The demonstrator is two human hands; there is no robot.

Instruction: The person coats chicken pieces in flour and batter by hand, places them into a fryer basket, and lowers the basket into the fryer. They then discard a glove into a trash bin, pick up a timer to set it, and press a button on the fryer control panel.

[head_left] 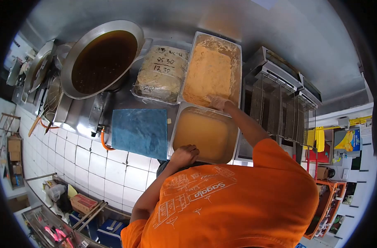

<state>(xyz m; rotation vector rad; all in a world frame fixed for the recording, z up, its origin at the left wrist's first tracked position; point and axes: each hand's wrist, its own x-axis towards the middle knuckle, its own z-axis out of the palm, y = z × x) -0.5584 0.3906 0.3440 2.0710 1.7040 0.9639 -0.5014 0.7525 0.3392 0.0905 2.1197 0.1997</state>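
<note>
My right hand (217, 101), in a thin clear glove, is down in the breading tray (236, 58) at its near edge, pressed into the pale, crumbly flour mix (207, 70). I cannot tell whether the fingers are flat or closed on something under the coating. My guess is the glove keeps the mix off my skin.

My left hand (184, 155) is bare and curled into a loose fist at the near rim of the batter tray (172, 134), probably bracing me and staying dry. That tray holds smooth orange-tan batter (205, 134), well filled. It sits just in front of the breading tray, rims touching, so wet and dry are one short reach apart.

Left of the breading tray is a film-wrapped container (161, 74) with handwritten times on the wrap. In front of it a blue cloth (139, 132) lies flat on the steel counter (124, 98), handy for wiping, I'd say. Further left, a big wok (67, 66) holds dark oil (103, 58). To my right stand wire fry baskets (279, 107).
</note>
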